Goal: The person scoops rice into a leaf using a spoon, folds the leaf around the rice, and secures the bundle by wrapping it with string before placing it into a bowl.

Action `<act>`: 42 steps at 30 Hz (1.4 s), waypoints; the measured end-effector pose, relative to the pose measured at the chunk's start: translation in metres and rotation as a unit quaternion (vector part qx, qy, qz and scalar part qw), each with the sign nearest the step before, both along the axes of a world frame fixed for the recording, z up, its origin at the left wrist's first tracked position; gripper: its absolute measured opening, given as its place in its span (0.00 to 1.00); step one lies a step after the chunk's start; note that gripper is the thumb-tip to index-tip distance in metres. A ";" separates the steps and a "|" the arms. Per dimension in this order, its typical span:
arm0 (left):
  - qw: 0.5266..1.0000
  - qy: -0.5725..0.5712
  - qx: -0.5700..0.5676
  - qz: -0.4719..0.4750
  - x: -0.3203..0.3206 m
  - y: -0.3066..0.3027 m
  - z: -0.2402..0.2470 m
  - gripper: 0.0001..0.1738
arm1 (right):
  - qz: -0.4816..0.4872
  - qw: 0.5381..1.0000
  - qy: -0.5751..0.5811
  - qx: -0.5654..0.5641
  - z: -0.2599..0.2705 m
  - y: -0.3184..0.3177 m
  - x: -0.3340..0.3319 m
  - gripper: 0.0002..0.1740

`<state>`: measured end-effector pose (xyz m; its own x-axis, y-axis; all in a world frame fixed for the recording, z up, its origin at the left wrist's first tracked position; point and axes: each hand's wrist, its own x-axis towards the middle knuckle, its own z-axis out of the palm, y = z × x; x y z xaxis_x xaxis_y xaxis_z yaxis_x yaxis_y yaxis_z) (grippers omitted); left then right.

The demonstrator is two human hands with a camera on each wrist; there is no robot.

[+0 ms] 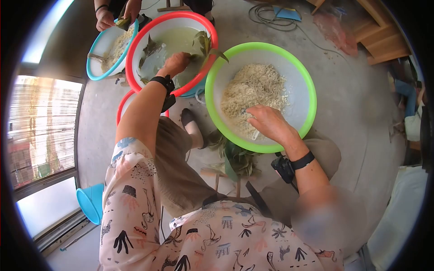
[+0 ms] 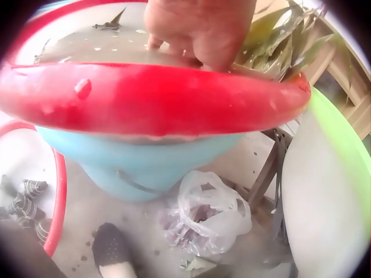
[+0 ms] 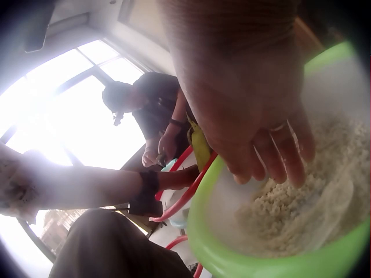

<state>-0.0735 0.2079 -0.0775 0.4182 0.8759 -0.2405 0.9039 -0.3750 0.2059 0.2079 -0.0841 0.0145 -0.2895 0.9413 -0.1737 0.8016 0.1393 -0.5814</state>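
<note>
My left hand (image 1: 176, 63) reaches into a red-rimmed basin (image 1: 132, 58) of cloudy water. Its fingers point down at the water in the left wrist view, close to long green leaves (image 2: 278, 49) at the rim; I cannot tell whether they grip a leaf. Over a green-rimmed basin (image 1: 309, 90) of pale grains (image 1: 239, 90), my right hand (image 1: 271, 123) hangs with loosely bent fingers and nothing visible between them. A white spoon-like handle (image 1: 256, 134) shows just below that hand. Pale strands (image 1: 271, 81) lie on the grains.
Another person's hands (image 1: 118, 16) hold a leaf over a blue-rimmed basin (image 1: 90, 58). Under the red-rimmed basin stands a light-blue bucket (image 2: 139, 168). Tied, wrapped bundles (image 2: 26, 205) sit in a lower red-rimmed basin (image 2: 58, 197). Leaves (image 1: 239, 158) lie on a stool near my knees.
</note>
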 end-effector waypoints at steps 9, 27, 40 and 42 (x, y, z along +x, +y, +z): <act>0.986 -0.163 0.001 0.025 -0.023 0.012 0.056 0.19 | -0.003 0.999 0.018 0.039 -0.008 -0.002 0.003 0.08; 0.794 -0.584 -0.081 0.146 -0.084 -0.016 0.145 0.13 | -0.008 1.000 0.011 0.025 -0.007 -0.002 0.006 0.10; 0.854 -0.518 0.047 0.015 -0.107 -0.014 0.177 0.17 | -0.005 1.000 -0.005 0.026 -0.017 -0.004 0.008 0.11; 0.845 -0.533 0.020 0.033 -0.106 -0.020 0.183 0.20 | -0.002 0.999 -0.002 0.035 -0.022 -0.004 0.009 0.11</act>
